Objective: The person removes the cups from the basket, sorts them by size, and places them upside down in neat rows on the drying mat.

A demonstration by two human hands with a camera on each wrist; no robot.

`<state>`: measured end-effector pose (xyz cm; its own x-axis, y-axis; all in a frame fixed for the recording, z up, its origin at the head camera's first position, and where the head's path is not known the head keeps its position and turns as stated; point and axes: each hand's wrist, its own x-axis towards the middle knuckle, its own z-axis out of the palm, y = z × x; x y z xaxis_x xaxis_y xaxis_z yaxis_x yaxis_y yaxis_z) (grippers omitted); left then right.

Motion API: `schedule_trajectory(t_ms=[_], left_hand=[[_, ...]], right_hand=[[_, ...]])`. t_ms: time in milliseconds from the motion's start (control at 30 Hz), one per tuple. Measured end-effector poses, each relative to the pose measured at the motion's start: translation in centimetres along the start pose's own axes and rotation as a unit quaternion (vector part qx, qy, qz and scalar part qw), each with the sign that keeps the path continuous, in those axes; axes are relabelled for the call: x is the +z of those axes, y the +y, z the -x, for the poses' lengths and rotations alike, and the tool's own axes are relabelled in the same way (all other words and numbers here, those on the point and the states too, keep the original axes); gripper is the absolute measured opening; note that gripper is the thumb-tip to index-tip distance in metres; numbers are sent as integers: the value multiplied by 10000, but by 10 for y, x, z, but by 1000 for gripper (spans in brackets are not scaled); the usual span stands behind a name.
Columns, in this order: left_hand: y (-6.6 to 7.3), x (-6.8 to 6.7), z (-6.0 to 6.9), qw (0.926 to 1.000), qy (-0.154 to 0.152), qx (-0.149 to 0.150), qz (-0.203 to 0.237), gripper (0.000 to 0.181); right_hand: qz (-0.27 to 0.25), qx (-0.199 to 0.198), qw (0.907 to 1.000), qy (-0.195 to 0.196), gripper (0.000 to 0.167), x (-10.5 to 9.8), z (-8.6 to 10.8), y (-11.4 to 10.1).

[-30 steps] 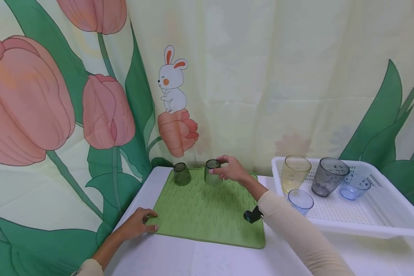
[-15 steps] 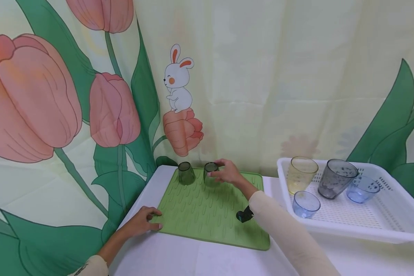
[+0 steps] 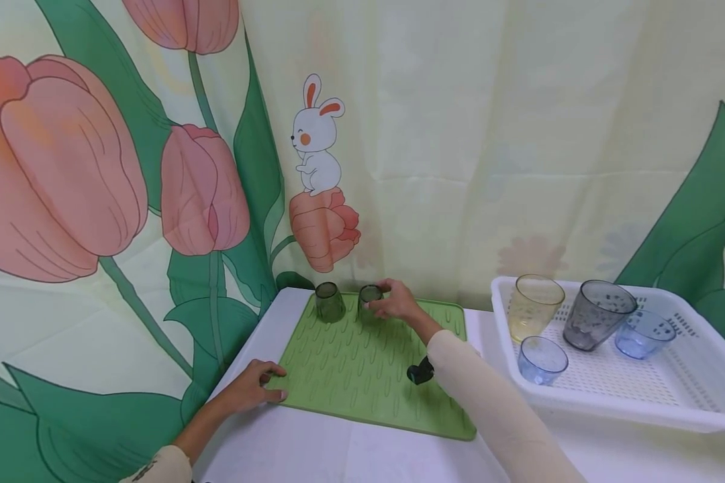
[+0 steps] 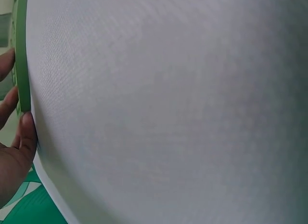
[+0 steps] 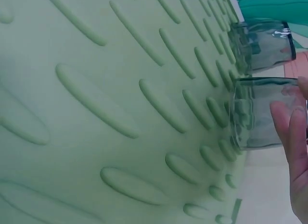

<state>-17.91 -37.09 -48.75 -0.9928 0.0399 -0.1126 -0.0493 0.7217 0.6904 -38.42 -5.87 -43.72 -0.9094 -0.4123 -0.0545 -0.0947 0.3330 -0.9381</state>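
A dark green-grey glass (image 3: 329, 303) stands bottom-up at the back left of the ribbed green mat (image 3: 362, 376). Just right of it on the mat, my right hand (image 3: 399, 301) grips a similar glass (image 3: 370, 305) around its upper part; in the right wrist view the fingers lie against this glass (image 5: 260, 113), whose wide end touches the mat, with a small gap to the other glass (image 5: 267, 46). At the mat's front left corner my left hand (image 3: 255, 386) rests with bent, spread fingers touching the edge (image 4: 21, 55).
To the right, a white perforated basket (image 3: 616, 412) holds a yellowish glass (image 3: 534, 312), a tall grey glass (image 3: 597, 315) and two blue glasses (image 3: 542, 362) (image 3: 643, 335). A printed curtain (image 3: 423, 134) hangs behind the white-covered table (image 3: 314, 449).
The glass in my right hand has moved slightly left, closer to the other glass. My left hand stays at the mat's corner, and the head view has shifted a little to the right.
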Motion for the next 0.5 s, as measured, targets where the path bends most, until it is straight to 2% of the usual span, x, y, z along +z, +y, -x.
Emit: schedule_trajectory(t_ms=[233, 500], left_hand=[[4, -1, 0, 9999, 33, -90, -66, 40], [-2, 2, -1, 9999, 75, -83, -49, 40]], right_hand=[[29, 26, 9999, -96, 60, -2, -3, -2], [78, 85, 9997, -235, 62, 0, -6, -1]])
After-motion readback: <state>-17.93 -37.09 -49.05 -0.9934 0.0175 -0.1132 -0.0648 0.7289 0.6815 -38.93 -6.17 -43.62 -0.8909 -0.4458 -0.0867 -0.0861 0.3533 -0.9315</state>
